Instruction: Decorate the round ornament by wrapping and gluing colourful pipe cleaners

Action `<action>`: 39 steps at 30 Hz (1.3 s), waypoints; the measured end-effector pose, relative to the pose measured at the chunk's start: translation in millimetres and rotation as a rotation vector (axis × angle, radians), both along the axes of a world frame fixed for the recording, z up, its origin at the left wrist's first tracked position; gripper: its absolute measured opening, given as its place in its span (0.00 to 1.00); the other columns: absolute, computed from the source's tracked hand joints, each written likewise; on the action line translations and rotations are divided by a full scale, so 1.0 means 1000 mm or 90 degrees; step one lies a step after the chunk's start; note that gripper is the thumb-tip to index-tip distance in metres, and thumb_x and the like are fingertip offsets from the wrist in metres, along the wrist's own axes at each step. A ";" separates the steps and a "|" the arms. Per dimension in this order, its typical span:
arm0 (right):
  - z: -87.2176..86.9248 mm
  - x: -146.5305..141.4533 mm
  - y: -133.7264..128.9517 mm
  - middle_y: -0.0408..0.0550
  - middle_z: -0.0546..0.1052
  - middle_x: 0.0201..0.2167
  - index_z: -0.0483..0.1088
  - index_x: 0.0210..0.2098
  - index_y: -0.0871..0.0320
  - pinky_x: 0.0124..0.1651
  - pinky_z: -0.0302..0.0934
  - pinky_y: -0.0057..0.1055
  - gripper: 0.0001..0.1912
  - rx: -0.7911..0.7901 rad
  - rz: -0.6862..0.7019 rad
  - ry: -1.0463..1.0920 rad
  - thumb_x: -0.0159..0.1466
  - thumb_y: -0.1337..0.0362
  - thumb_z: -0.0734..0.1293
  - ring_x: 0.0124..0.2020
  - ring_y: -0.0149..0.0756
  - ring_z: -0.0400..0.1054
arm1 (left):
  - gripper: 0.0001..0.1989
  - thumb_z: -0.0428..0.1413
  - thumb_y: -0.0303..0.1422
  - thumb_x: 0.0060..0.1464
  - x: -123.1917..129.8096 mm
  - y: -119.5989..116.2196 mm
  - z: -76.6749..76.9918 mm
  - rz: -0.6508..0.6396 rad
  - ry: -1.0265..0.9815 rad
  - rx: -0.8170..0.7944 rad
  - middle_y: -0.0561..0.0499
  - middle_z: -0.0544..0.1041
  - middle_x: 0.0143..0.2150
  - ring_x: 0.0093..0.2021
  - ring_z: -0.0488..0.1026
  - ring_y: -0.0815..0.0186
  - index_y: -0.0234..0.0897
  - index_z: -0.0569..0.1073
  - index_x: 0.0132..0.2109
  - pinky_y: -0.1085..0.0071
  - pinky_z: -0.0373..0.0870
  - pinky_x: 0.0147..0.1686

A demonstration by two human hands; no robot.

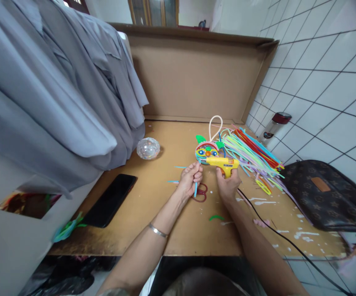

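Note:
My right hand is wrapped round the handle of a yellow hot glue gun, its nozzle pointing left. At the nozzle's tip, my left hand is closed on a light blue pipe cleaner, whose lower end hangs below the fingers. Just behind the gun lies a colourful craft face with blue eyes, an orange nose, green ears and a white loop on top; the gun and left hand partly cover its lower edge. Beneath the left hand rest dark red-handled scissors, their blades hidden.
Many coloured pipe cleaners are heaped at right, by a brown patterned bag and a red-lidded bottle. A black cord runs off right. A clear faceted ball and a black phone lie left. Cardboard stands behind.

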State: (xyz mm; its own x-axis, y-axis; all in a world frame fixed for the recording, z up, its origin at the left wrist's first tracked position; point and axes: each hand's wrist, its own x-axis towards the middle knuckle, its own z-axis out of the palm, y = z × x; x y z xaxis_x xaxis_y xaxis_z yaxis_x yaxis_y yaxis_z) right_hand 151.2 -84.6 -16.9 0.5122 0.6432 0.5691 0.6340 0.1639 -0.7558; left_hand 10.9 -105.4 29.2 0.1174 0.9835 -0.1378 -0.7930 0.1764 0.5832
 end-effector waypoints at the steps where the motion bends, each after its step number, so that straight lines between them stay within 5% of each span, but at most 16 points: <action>1: 0.001 0.000 0.000 0.46 0.73 0.21 0.66 0.28 0.54 0.31 0.60 0.34 0.16 0.003 -0.007 0.001 0.54 0.47 0.66 0.24 0.39 0.66 | 0.14 0.67 0.26 0.48 0.000 0.000 0.000 0.001 -0.002 -0.001 0.58 0.67 0.23 0.17 0.50 0.83 0.32 0.67 0.29 0.86 0.44 0.14; 39: -0.003 0.001 0.001 0.48 0.73 0.24 0.67 0.31 0.55 0.33 0.63 0.36 0.15 -0.006 0.017 -0.005 0.54 0.50 0.65 0.26 0.41 0.68 | 0.16 0.69 0.29 0.44 -0.001 0.003 -0.002 0.042 0.004 -0.006 0.57 0.68 0.23 0.17 0.51 0.83 0.32 0.67 0.28 0.85 0.43 0.14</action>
